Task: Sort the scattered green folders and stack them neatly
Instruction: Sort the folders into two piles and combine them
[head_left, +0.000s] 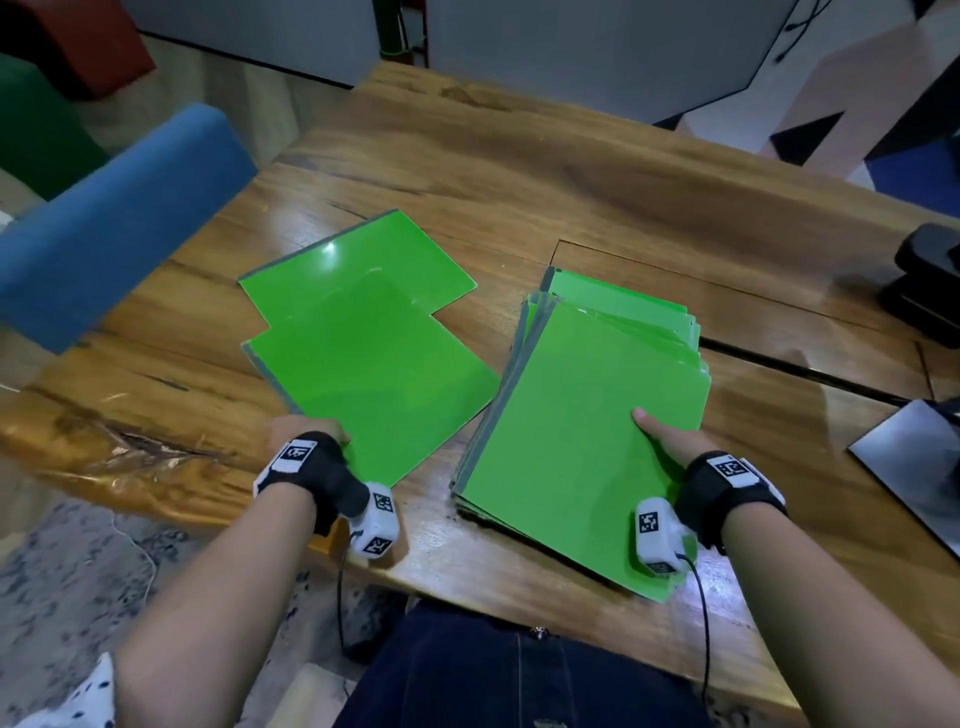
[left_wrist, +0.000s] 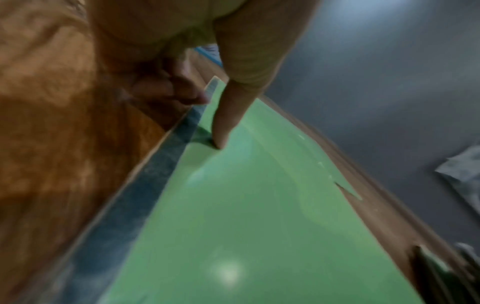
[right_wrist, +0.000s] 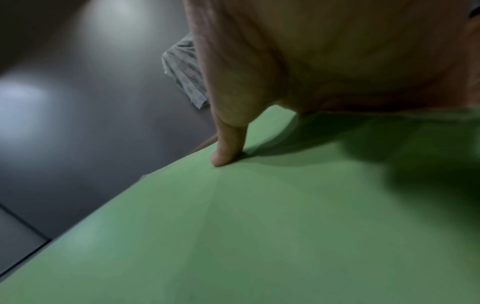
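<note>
Right hand (head_left: 667, 439): grasps the near right edge of the top folder of the green folder stack (head_left: 582, 415), thumb flat on the cover, the other fingers hidden beneath. In the right wrist view the thumb (right_wrist: 226, 152) presses the green surface near its edge.

Green folder stack: right half of the wooden tabletop (head_left: 545, 182), near corner overhanging the front edge; long axis runs away from the person, leaning slightly right; grey spines on the left side; far ends fanned unevenly.

Left hand (head_left: 304, 434): pinches the near left corner of the near loose folder (head_left: 374, 384), thumb on top, fingers curled at its grey-spined edge, as the left wrist view shows.

Near loose folder: left of the stack, just beside it, long axis tilted leftward.

Far loose folder (head_left: 358, 265): partly under the near one, turned crosswise.

Blue chair back (head_left: 119, 223): beyond the tabletop's left edge.
</note>
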